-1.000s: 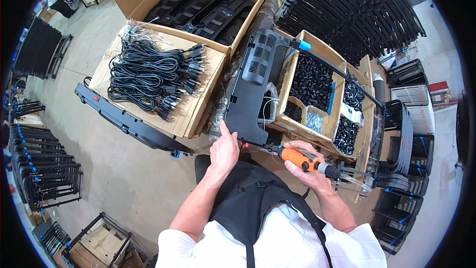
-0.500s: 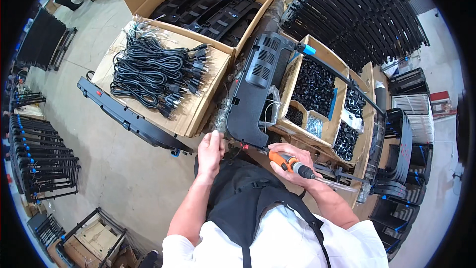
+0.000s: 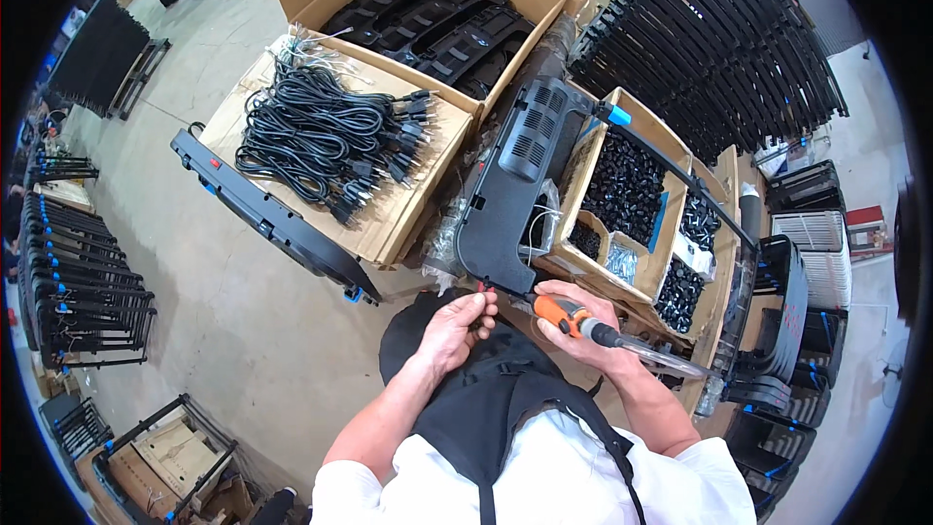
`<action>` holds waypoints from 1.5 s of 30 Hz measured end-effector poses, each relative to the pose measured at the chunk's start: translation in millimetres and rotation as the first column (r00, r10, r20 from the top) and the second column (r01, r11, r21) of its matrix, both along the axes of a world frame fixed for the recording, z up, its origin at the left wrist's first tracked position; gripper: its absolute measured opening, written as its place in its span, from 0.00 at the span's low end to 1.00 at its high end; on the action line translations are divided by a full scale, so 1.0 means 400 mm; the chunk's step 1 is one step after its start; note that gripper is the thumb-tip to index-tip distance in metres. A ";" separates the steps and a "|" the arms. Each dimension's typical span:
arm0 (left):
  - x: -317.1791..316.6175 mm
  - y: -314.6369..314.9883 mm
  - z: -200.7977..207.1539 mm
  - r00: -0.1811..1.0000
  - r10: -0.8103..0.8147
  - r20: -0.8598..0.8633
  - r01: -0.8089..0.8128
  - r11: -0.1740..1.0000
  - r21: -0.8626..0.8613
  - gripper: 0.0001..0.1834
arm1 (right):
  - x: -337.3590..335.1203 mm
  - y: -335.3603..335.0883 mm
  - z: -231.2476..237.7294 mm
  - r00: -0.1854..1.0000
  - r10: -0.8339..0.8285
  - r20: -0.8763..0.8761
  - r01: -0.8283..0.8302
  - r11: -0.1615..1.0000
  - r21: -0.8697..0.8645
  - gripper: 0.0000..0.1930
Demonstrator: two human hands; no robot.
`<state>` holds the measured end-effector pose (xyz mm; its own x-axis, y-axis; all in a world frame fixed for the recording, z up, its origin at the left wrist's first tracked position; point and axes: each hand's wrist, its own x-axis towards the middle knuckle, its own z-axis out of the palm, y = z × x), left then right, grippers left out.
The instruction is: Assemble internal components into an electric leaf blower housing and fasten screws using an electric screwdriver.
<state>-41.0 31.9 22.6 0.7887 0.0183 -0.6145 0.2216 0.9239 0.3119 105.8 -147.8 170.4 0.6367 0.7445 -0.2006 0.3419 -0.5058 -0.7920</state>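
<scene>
Screwdriver (image 3: 571, 316) in right grip (image 3: 573, 326), panel (image 3: 510, 194) above

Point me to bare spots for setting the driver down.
Bare concrete floor left of the left hand, below the long black panel. Crowded: cable box, parts boxes and the black housing ahead; right hand grips the screwdriver.
</scene>
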 end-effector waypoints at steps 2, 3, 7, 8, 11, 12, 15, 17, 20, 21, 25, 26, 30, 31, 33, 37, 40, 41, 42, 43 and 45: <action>-0.004 -0.008 -0.017 0.999 -0.040 0.001 0.040 0.998 -0.050 0.14 | -0.007 -0.004 0.027 0.999 -0.027 -0.016 0.028 0.999 0.020 0.23; -0.003 -0.005 -0.028 0.997 -0.055 0.046 0.057 0.996 -0.061 0.14 | -0.011 -0.008 0.032 0.998 -0.060 -0.034 0.061 0.998 0.034 0.24; 0.010 -0.010 -0.015 0.992 -0.089 0.090 0.088 0.996 0.015 0.15 | -0.022 -0.032 0.014 0.979 -0.115 -0.166 0.146 0.972 0.186 0.29; 0.014 -0.007 -0.008 0.992 -0.092 0.092 0.090 0.996 0.018 0.15 | -0.025 -0.032 0.010 0.980 -0.117 -0.163 0.148 0.971 0.190 0.29; 0.018 0.003 0.007 0.994 -0.096 0.056 0.096 0.995 -0.002 0.16 | -0.031 -0.030 0.003 0.963 -0.147 -0.225 0.205 0.942 0.264 0.27; 0.020 0.006 0.010 0.993 -0.099 0.058 0.099 0.995 0.000 0.16 | -0.032 -0.029 0.001 0.963 -0.149 -0.224 0.207 0.941 0.267 0.27; 0.027 0.008 0.028 0.984 -0.178 0.011 0.178 0.984 0.019 0.14 | -0.041 -0.030 -0.001 0.966 -0.153 -0.208 0.207 0.941 0.269 0.27; 0.017 -0.001 -0.022 0.972 -0.214 0.096 0.204 0.974 0.103 0.14 | -0.050 -0.019 0.001 0.968 -0.139 -0.208 0.196 0.938 0.285 0.26; 0.023 -0.001 -0.045 0.971 -0.195 0.135 0.187 0.980 0.075 0.14 | -0.056 -0.016 0.008 0.969 -0.145 -0.198 0.190 0.954 0.233 0.26; 0.025 -0.003 -0.046 0.971 -0.196 0.137 0.188 0.980 0.072 0.14 | -0.058 -0.014 0.008 0.971 -0.141 -0.192 0.187 0.951 0.247 0.26; 0.058 0.006 0.025 0.990 -0.124 -0.074 0.120 0.991 -0.060 0.13 | -0.055 -0.007 0.009 0.970 -0.145 -0.197 0.191 0.953 0.236 0.26; 0.061 0.007 0.032 0.987 -0.104 -0.119 0.095 0.992 -0.084 0.13 | -0.054 -0.005 0.014 0.979 -0.121 -0.161 0.156 0.962 0.225 0.26; 0.063 0.002 -0.011 0.995 -0.067 -0.080 0.054 0.986 -0.160 0.13 | -0.050 0.007 0.011 0.992 -0.070 -0.107 0.093 0.969 0.228 0.26; 0.064 -0.001 -0.010 0.995 -0.058 -0.077 0.044 0.984 -0.174 0.13 | -0.050 0.008 0.006 0.992 -0.073 -0.107 0.095 0.970 0.225 0.26; 0.069 -0.008 -0.009 0.996 -0.049 -0.074 0.034 0.981 -0.189 0.13 | -0.049 0.008 -0.007 0.995 -0.058 -0.076 0.076 0.961 0.266 0.27; 0.072 -0.013 -0.002 0.994 -0.045 -0.095 0.028 0.984 -0.176 0.14 | -0.047 0.006 -0.012 0.995 -0.054 -0.087 0.074 0.964 0.254 0.27; 0.066 -0.011 -0.005 0.995 -0.054 -0.087 0.035 0.978 -0.206 0.14 | -0.045 0.009 -0.011 0.997 -0.021 -0.068 0.038 0.965 0.261 0.27; 0.063 -0.010 -0.007 0.995 -0.063 -0.077 0.043 0.972 -0.231 0.14 | -0.046 0.012 -0.008 0.998 -0.016 -0.058 0.031 0.966 0.256 0.27; 0.063 -0.010 -0.009 0.995 -0.061 -0.077 0.041 0.972 -0.232 0.14 | -0.048 0.016 -0.006 0.999 -0.011 -0.048 0.023 0.968 0.250 0.27; 0.061 -0.010 -0.010 0.996 -0.059 -0.064 0.042 0.969 -0.244 0.15 | -0.049 0.021 -0.011 0.999 -0.009 -0.048 0.021 0.968 0.250 0.27; 0.060 -0.011 -0.010 0.997 -0.054 -0.051 0.039 0.966 -0.256 0.15 | -0.053 0.031 -0.025 0.999 -0.031 0.015 0.025 0.955 0.295 0.25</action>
<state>-16.8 27.5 18.5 0.7486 -0.1806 -0.6379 0.2769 0.9594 0.0533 84.7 -135.5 160.3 0.6599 0.7504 0.0374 0.3472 -0.2605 -0.9009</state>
